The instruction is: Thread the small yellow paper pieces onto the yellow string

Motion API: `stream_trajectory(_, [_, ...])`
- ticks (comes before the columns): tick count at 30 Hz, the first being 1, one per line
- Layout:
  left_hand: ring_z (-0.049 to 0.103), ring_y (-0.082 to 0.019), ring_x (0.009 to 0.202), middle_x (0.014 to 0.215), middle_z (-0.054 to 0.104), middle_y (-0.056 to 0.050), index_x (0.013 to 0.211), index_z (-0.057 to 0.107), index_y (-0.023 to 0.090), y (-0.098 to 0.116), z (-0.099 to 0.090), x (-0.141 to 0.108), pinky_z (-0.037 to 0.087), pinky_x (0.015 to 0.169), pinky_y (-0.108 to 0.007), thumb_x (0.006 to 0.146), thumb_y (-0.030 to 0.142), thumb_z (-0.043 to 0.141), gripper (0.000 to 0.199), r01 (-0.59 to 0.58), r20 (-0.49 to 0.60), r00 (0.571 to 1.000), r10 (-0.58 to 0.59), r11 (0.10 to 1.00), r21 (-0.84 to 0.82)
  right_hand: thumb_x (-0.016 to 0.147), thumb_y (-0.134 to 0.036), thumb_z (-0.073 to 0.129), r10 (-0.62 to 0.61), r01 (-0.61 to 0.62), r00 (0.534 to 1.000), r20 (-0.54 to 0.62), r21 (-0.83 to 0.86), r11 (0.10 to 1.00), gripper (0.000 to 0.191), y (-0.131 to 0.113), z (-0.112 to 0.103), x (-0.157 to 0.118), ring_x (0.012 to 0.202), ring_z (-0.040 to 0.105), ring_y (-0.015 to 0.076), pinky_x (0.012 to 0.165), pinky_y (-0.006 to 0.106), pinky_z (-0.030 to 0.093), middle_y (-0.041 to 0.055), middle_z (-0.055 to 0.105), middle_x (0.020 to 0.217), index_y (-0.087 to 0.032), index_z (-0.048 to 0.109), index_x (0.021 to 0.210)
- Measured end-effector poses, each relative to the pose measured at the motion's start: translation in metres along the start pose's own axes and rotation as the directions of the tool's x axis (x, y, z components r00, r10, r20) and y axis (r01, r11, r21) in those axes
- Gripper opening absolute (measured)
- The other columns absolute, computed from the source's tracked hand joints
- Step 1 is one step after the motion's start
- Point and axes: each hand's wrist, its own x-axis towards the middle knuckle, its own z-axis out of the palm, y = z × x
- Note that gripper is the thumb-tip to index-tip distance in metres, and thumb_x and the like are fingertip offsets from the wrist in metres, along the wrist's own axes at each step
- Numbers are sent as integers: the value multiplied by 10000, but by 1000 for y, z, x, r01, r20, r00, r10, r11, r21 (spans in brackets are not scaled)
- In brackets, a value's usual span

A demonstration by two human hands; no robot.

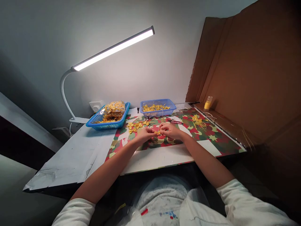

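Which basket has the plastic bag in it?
The bright-blue basket at left, beside the lamp base. It holds a clear plastic bag; the paler basket at right shows loose yellow pieces, no bag.

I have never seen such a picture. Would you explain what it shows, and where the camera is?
There is no machine: a head-worn camera looks forward and down at the wearer's bare left hand and bare right hand. Together they hold a small yellow piece; its shape is unclear. On the red-and-green patterned sheet lie yellow bows and a tangle of yellow strands. Farther back are a bright blue plastic basket and a lavender plastic basket, both holding yellow pieces.
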Motion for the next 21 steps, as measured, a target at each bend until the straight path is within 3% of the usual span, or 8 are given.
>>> stream_trajectory(7, [415,-61,467,521,524,21,592,630,131,2,2,-3,279,474,-217,496,418,812,353,-17,-29,999,15,998,-58,805,-252,523,-13,4,990,-139,-64,998,206,3,10,3,726,499,151,668,272,388,15,551,702,-175,586,625])
stream_trajectory(16, [410,-41,489,576,521,24,620,634,118,-2,0,1,291,478,-206,496,374,838,351,-11,-18,1000,7,974,-226,766,-193,496,-104,86,960,-259,-81,993,169,-1,18,3,717,521,147,700,286,402,20,567,728,-180,550,606])
stream_trajectory(21, [430,-51,497,597,551,12,645,641,117,2,3,-3,316,479,-211,459,379,858,388,-46,-55,998,36,979,-201,742,-205,509,-126,102,952,-278,-101,990,182,0,20,4,704,506,152,695,297,405,20,559,719,-193,470,564])
